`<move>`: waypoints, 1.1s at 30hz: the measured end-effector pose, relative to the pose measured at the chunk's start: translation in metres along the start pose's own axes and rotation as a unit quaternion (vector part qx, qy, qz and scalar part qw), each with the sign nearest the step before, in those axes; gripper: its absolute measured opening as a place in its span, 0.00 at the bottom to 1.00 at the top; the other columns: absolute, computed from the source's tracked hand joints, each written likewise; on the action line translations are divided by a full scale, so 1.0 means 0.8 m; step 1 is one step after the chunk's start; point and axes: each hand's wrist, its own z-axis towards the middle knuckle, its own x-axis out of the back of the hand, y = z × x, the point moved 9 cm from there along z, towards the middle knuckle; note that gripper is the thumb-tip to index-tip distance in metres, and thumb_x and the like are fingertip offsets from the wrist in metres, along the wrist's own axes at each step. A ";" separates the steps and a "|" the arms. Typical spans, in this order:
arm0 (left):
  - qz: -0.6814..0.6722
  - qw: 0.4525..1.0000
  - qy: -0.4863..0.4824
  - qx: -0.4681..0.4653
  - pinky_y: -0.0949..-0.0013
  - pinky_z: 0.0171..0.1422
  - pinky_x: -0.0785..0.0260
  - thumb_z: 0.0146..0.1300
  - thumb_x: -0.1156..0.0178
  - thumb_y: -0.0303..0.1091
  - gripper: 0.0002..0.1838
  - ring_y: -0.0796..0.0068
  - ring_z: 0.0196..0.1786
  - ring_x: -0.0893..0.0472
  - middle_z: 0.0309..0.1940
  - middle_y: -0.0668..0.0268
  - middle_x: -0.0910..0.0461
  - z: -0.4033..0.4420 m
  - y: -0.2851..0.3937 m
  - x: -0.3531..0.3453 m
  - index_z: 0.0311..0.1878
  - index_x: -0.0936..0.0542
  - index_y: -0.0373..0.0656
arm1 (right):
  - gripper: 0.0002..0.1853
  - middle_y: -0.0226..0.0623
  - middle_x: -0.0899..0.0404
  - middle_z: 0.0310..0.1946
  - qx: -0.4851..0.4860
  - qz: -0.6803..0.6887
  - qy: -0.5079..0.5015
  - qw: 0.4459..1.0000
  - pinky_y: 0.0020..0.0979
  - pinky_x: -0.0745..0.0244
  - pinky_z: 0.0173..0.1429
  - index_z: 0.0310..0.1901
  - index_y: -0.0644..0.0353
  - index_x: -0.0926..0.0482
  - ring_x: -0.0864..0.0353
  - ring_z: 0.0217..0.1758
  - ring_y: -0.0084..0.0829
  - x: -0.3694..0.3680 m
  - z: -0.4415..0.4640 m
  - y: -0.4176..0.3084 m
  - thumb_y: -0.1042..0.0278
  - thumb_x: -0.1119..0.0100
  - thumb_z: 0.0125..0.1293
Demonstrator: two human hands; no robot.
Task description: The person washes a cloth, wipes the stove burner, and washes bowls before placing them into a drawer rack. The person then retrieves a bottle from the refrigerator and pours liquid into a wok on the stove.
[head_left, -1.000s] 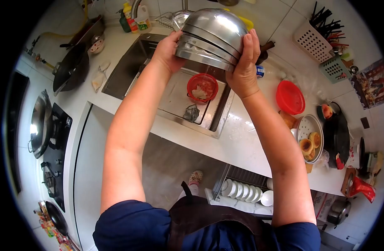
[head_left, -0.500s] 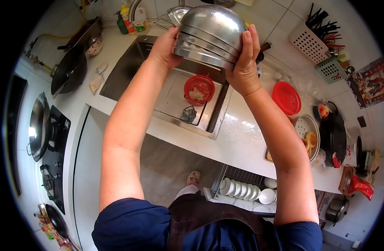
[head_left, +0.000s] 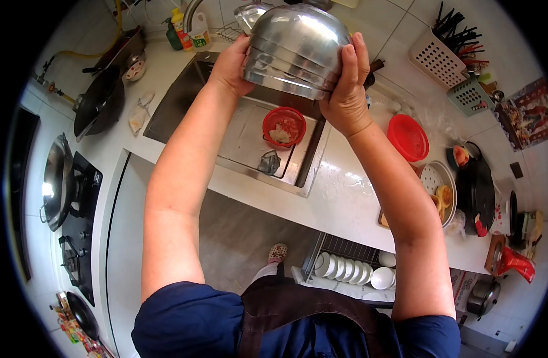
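The stack of metal bowls (head_left: 303,36) is at 12 o'clock, inverted and raised over the rear of the sink (head_left: 241,128). Left hand (head_left: 231,64), 11 o'clock: grip partly closed on the rim side, fingertips partly hidden. Right hand (head_left: 348,89), 1 o'clock: grip curved around the opposite side, fingers extended upward. Change: gaps between rims appear narrower than a second ago—the bowls apparently nest closer, as one unit. A red basket (head_left: 303,134) rests inside the sink, below the stack.

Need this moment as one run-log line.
left hand: on stack's side | right hand: on opposite side | steel bowl stack: held raised, inverted | red basket: in sink
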 end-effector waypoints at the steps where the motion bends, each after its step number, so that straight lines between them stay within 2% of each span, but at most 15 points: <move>1: 0.001 1.000 -0.008 0.002 0.69 0.42 0.23 0.66 0.50 0.34 0.09 0.75 0.37 0.18 0.36 0.67 0.19 0.001 -0.001 0.002 0.47 0.27 0.47 | 0.50 0.62 0.57 0.67 0.001 0.001 0.000 1.000 0.40 0.39 0.70 0.68 0.62 0.57 0.49 0.70 0.59 0.000 0.000 -0.001 0.90 0.42 0.42; 13: 0.008 1.000 0.004 -0.002 0.63 0.48 0.24 0.67 0.51 0.38 0.12 0.70 0.43 0.19 0.42 0.65 0.19 -0.015 -0.004 0.008 0.51 0.27 0.47 | 0.52 0.61 0.56 0.67 0.016 -0.004 0.001 1.000 0.42 0.37 0.68 0.68 0.58 0.56 0.48 0.69 0.61 0.008 -0.001 -0.018 0.91 0.41 0.40; 16: 0.023 1.000 0.009 -0.002 0.62 0.48 0.25 0.67 0.51 0.39 0.12 0.70 0.44 0.19 0.43 0.65 0.19 -0.022 -0.001 0.007 0.50 0.26 0.48 | 0.51 0.61 0.56 0.67 0.042 -0.012 0.012 0.999 0.42 0.36 0.68 0.68 0.59 0.56 0.47 0.69 0.61 0.009 -0.001 -0.021 0.91 0.43 0.40; 22: 0.034 0.999 0.031 -0.010 0.61 0.49 0.26 0.67 0.53 0.38 0.11 0.69 0.45 0.19 0.44 0.64 0.20 -0.026 0.002 0.008 0.49 0.26 0.48 | 0.50 0.60 0.56 0.67 0.026 -0.015 -0.004 1.000 0.42 0.40 0.70 0.68 0.62 0.56 0.48 0.69 0.59 0.012 0.001 -0.023 0.89 0.43 0.41; 26: 0.042 0.997 0.055 0.017 0.60 0.51 0.26 0.68 0.56 0.38 0.12 0.67 0.45 0.19 0.44 0.62 0.20 -0.035 -0.008 0.001 0.48 0.27 0.45 | 0.51 0.59 0.55 0.67 -0.033 -0.021 -0.042 0.998 0.40 0.44 0.72 0.69 0.63 0.58 0.51 0.71 0.57 0.014 0.008 -0.029 0.87 0.41 0.42; 29: 0.074 0.991 0.112 0.018 0.53 0.56 0.29 0.70 0.57 0.45 0.20 0.64 0.52 0.22 0.50 0.61 0.21 -0.052 -0.012 -0.009 0.55 0.27 0.43 | 0.42 0.57 0.46 0.67 -0.060 0.022 -0.007 0.998 0.42 0.45 0.71 0.69 0.63 0.52 0.44 0.70 0.54 0.019 0.001 -0.011 0.75 0.42 0.53; 32: 0.080 0.990 0.112 0.038 0.52 0.56 0.29 0.71 0.60 0.46 0.21 0.64 0.52 0.22 0.50 0.62 0.22 -0.053 -0.019 -0.013 0.56 0.28 0.43 | 0.54 0.65 0.56 0.67 -0.059 0.033 -0.061 0.996 0.45 0.51 0.73 0.70 0.64 0.61 0.53 0.71 0.63 0.015 -0.002 -0.012 0.86 0.44 0.39; 33: 0.077 0.989 0.116 0.042 0.52 0.56 0.29 0.72 0.60 0.46 0.21 0.63 0.52 0.22 0.50 0.62 0.21 -0.053 -0.022 -0.012 0.56 0.28 0.44 | 0.53 0.64 0.55 0.67 -0.065 0.031 -0.062 0.995 0.45 0.51 0.73 0.70 0.64 0.61 0.52 0.71 0.62 0.016 -0.004 -0.012 0.86 0.44 0.40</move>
